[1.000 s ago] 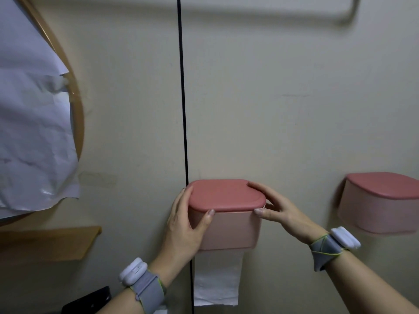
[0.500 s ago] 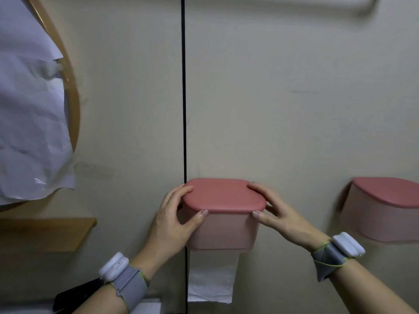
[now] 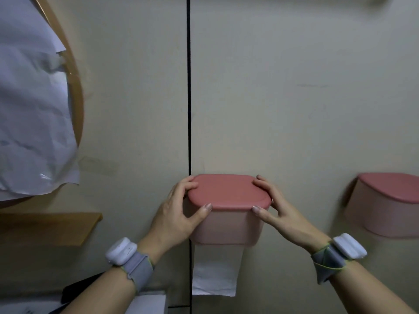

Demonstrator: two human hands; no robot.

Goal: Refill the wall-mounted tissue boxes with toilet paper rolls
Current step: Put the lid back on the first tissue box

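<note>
As paper is hanging below the wall-mounted tissue box [image 3: 226,225], the left hand [image 3: 179,214] and right hand [image 3: 278,209] are gripping the lid [image 3: 229,192] between them; pressing evenly should seat it.

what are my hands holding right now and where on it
Both hands grip the pink plastic lid of the middle wall-mounted tissue box: left hand at its left end, right hand at its right end.

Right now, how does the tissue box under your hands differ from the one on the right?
The middle tissue box is gripped at its lid by the left hand and right hand; the right tissue box is untouched. Paper hangs below the middle box; none shows under the right box. Both have darker pink lids, paler bodies and are wall-mounted.
</note>
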